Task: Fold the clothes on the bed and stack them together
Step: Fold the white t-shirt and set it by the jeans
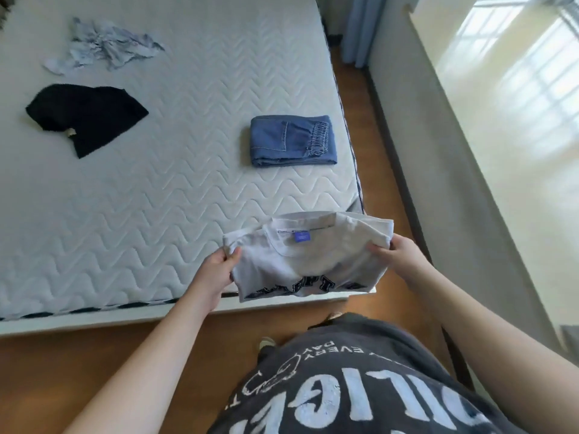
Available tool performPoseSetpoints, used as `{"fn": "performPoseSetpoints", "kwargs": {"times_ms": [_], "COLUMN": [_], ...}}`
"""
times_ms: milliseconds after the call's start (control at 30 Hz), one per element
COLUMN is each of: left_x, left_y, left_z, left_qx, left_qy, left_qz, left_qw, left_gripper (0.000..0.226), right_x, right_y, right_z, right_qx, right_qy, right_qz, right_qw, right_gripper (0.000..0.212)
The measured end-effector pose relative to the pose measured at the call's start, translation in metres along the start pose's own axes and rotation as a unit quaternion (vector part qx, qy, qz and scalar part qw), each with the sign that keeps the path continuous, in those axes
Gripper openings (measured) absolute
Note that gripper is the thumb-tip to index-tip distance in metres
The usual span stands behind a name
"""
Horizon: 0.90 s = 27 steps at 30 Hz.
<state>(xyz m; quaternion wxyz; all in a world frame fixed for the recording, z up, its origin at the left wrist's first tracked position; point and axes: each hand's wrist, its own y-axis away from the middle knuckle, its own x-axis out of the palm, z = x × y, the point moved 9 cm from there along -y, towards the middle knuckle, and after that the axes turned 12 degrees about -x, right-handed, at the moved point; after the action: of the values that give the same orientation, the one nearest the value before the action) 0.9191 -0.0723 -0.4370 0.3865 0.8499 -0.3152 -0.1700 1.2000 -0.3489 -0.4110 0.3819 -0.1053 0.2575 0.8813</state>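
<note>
Left hand [219, 269] and right hand [398, 252]: each grip pinched on an opposite edge of the folded white T-shirt [308, 261], above the bed [175, 170] corner. On mattress: folded jeans [293, 140], black garment [86, 115], crumpled pale garment [103, 47].

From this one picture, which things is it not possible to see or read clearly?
Head view only:
- White shirt: chest print folded under, unreadable; blue label's text too small.
- Left hand, right hand: fingers hidden beneath the fabric.
- Black garment, pale crumpled garment: type unclear.
- Folded jeans: underside hidden.
</note>
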Motion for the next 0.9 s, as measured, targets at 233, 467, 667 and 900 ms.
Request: {"fn": "performPoseSetpoints", "kwargs": {"times_ms": [233, 467, 667, 900], "left_x": [0.020, 0.056, 0.060, 0.054], "left_y": [-0.043, -0.070, -0.085, -0.133], "left_z": [0.002, 0.007, -0.001, -0.014], "left_qx": [-0.013, -0.014, -0.026, -0.007], "left_qy": [-0.128, -0.268, -0.232, -0.249], "left_qz": [-0.010, -0.043, -0.122, -0.136], "left_qw": [0.992, 0.962, 0.965, 0.959], "left_gripper": [0.015, 0.026, 0.023, 0.020], "right_x": [-0.010, -0.005, -0.009, 0.006], "right_y": [-0.011, -0.062, -0.107, -0.147], "right_z": [-0.044, -0.080, -0.086, -0.096], "right_qx": [0.034, 0.088, 0.100, 0.084], "right_qy": [-0.011, -0.014, -0.030, 0.038], "right_qz": [-0.013, 0.083, 0.114, 0.113], "right_qw": [0.999, 0.993, 0.988, 0.989], "right_gripper": [0.003, 0.015, 0.010, 0.020]}}
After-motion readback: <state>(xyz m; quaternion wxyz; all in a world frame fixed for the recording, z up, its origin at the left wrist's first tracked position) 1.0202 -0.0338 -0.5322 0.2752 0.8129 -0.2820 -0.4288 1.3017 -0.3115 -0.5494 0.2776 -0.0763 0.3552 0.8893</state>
